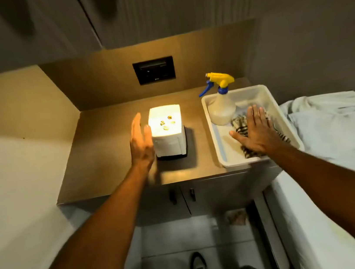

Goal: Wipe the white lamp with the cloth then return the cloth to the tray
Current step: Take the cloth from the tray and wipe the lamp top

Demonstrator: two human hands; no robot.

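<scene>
The person's right hand (254,132) lies flat with fingers spread on the striped cloth (243,125), gripping nothing yet, in the white tray (224,150) at about 3 o'clock from the lit white lamp (167,131). The left hand (141,142) stands open and edge-on just beside the lamp's 9 o'clock face, whether touching cannot be told. Lifting the cloth carelessly could clip the spray bottle (221,105) at the tray's 11 o'clock corner and tip it, and a hard wipe might push the unheld lamp across the counter (112,166).
</scene>
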